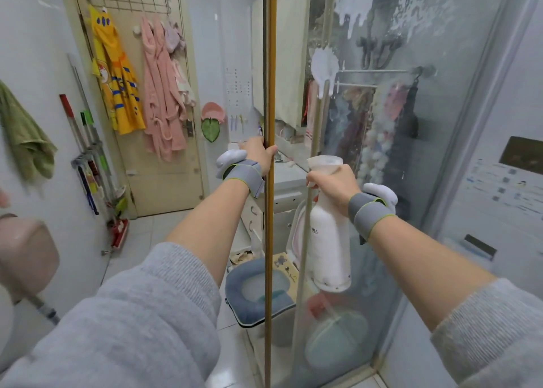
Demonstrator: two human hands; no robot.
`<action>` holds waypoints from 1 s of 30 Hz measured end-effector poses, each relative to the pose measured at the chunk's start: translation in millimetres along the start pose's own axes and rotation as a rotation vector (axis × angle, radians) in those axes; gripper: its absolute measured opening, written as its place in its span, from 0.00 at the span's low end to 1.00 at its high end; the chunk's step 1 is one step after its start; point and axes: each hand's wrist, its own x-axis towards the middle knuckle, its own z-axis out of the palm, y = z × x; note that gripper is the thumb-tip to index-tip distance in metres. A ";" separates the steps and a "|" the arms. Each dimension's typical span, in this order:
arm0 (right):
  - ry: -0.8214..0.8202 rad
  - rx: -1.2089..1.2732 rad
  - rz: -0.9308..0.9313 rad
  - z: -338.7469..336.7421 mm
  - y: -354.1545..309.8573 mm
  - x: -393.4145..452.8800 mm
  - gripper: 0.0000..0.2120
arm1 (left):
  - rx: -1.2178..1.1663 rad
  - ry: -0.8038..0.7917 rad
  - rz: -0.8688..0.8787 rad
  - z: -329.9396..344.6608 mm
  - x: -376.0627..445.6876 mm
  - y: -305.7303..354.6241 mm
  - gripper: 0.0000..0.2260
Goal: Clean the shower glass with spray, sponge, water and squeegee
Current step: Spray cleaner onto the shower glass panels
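Note:
The shower glass panel (426, 158) fills the right half of the head view, its gold-trimmed edge (269, 64) running top to bottom in the middle. White foam patches (324, 67) cling to the upper glass and run down in drips. My left hand (260, 154) grips the glass edge at mid height. My right hand (335, 181) holds a white spray bottle (330, 240) by its neck, nozzle toward the glass, just right of the edge.
A toilet with a blue seat cover (255, 290) stands below the glass edge. Robes hang on the door (152, 93) at the back left. Mops (88, 158) lean on the left wall. A towel rail with hanging clothes (376, 73) shows through the glass.

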 end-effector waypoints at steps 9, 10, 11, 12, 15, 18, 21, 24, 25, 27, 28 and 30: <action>0.070 -0.060 0.029 -10.2 29.3 -9.1 0.19 | 0.094 -0.022 -0.027 -4.3 -2.8 -1.7 0.16; 0.073 -0.055 0.031 -9.7 31.0 -14.3 0.19 | 0.102 -0.026 -0.018 -5.7 -3.7 -2.7 0.16; 0.075 -0.057 0.026 -9.2 31.9 -18.2 0.19 | 0.111 -0.026 -0.023 -7.0 -4.2 -3.8 0.16; 0.086 -0.066 0.022 -8.1 32.0 -25.4 0.17 | 0.123 -0.029 -0.019 -9.0 -5.4 -5.3 0.16; 0.115 -0.090 0.024 -5.6 31.3 -35.7 0.11 | 0.134 -0.039 -0.047 -15.3 -6.3 -9.7 0.17; 0.149 -0.062 0.030 1.4 22.5 -44.9 0.12 | 0.134 -0.041 -0.045 -27.0 -10.6 -17.0 0.17; 0.165 -0.044 0.023 15.4 11.0 -53.3 0.12 | 0.130 -0.035 -0.025 -41.3 -17.9 -28.1 0.17; 0.171 -0.036 0.001 26.3 1.0 -64.2 0.08 | 0.152 -0.002 -0.028 -55.7 -26.9 -37.7 0.16; 0.182 -0.026 -0.001 27.8 -1.7 -67.8 0.08 | 0.151 0.008 -0.034 -61.8 -30.4 -41.0 0.16; 0.188 0.004 0.012 29.0 -3.9 -75.0 0.08 | 0.135 0.019 -0.048 -71.0 -36.8 -52.3 0.15; 0.184 0.026 0.014 27.7 -7.0 -78.7 0.09 | 0.129 0.031 -0.052 -77.2 -40.2 -57.4 0.15; 0.178 0.057 0.017 24.8 -8.2 -80.2 0.12 | 0.149 0.013 -0.080 -84.2 -48.3 -70.6 0.17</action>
